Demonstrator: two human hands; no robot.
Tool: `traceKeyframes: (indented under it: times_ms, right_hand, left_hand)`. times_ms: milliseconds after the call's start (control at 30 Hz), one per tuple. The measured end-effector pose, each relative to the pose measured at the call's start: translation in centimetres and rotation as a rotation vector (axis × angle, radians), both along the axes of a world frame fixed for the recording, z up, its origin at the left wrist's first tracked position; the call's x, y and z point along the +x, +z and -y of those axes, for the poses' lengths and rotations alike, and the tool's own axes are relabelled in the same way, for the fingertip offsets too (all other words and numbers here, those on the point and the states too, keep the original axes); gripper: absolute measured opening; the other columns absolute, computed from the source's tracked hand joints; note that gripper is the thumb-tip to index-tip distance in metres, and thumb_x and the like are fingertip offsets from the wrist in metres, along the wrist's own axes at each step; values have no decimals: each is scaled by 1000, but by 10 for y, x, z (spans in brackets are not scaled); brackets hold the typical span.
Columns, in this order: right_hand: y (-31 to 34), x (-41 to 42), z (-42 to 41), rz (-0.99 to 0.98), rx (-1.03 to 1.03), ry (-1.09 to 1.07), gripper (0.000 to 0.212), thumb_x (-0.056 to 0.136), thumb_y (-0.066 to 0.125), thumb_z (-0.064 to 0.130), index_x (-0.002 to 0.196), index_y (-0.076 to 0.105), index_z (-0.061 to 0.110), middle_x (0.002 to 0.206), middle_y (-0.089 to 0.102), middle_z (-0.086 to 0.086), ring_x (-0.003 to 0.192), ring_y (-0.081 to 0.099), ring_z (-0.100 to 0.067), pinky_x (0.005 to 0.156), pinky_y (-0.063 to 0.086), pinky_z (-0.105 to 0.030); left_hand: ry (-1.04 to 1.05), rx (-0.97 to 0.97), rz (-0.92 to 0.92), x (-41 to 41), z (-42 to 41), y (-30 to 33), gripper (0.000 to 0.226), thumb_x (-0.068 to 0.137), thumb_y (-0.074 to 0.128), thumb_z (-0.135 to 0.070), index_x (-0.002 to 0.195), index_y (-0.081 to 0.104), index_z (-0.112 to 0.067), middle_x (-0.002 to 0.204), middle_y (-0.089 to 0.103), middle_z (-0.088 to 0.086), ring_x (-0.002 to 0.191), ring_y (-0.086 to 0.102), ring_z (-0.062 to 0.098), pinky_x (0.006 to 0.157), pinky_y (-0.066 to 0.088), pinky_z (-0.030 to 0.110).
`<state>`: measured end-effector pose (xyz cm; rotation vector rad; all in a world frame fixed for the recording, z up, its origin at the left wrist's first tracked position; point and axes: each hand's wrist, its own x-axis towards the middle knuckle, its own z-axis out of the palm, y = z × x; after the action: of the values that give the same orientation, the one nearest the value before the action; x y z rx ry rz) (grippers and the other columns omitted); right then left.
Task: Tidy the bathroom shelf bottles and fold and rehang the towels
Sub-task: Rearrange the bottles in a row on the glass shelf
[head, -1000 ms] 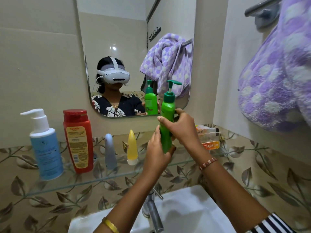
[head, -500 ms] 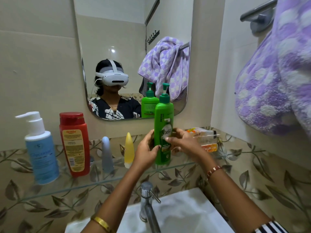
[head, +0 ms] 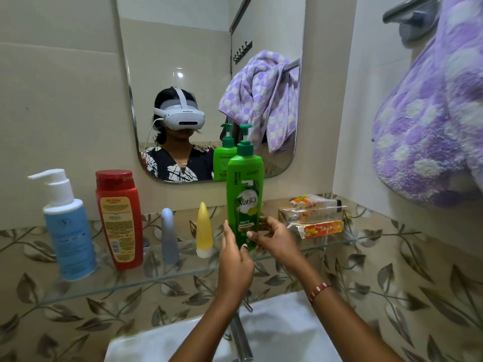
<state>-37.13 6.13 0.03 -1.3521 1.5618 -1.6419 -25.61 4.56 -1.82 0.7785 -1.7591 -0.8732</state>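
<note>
A green pump bottle (head: pixel 244 194) stands upright on the glass shelf (head: pixel 156 279), its label facing me. My left hand (head: pixel 235 257) cups its lower left side with the thumb on the front. My right hand (head: pixel 273 239) wraps its lower right side, fingertips on the label. To the left stand a blue pump bottle (head: pixel 69 231), a red bottle (head: pixel 120 220), a grey tube (head: pixel 170 236) and a yellow tube (head: pixel 204 231). A purple-and-white towel (head: pixel 428 126) hangs bunched over the towel bar (head: pixel 407 9) at the upper right.
Crumpled orange-and-clear packets (head: pixel 313 215) lie at the shelf's right end. The mirror (head: pixel 209 61) above the shelf reflects a person wearing a headset, the green bottle and the towel. Below are a white sink (head: pixel 287 333) and a chrome tap (head: pixel 241 335).
The green bottle was held tilted above the shelf, then turned label-forward and set down upright on the glass. Both hands have slid down to its base.
</note>
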Motion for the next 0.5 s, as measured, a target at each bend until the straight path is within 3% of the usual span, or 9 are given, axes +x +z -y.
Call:
traceKeyframes:
  times_ms: [167,333,500]
  right_hand:
    - [-3,1,2,-43,11,-30,42,80,68,13,119,52,13,100,64,-1,77,62,-9,52,49,-12]
    - [-7,5,6,-66,-32,-109,41,79,69,13,117,54,15,104,64,-3,76,57,-5,55,48,-11]
    - [-9,8,5,-80,-54,-138,42,79,69,12,118,55,15,102,65,0,85,61,-12,58,49,-8]
  left_hand:
    - [-3,-30,18,5,-4,-5,69,92,41,-4,146,0,-19,155,15,2,124,18,-3,97,19,11]
    - [-74,10,88,7,2,3,72,93,40,-5,145,-8,-19,156,12,4,140,20,14,100,21,17]
    - [-109,36,85,10,4,3,71,93,39,-4,146,-6,-20,156,12,1,138,19,9,101,20,17]
